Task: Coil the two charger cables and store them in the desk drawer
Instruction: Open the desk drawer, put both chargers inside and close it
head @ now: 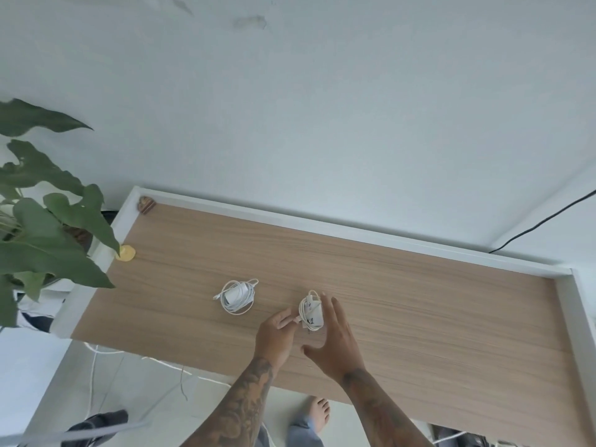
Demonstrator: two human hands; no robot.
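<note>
Head view: left hand (280, 330) pinches the cable end of the labelled charger bundle (312, 312); right hand (332, 341), open and flat, flanks the bundle's right side (long axis running away from the person). Beyond-left of it lies the second coiled charger (237, 296).

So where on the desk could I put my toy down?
The wooden desk top is bare right of the right hand, and along the back rim. It is crowded mid-front: two coiled white charger cables and the left hand.
</note>
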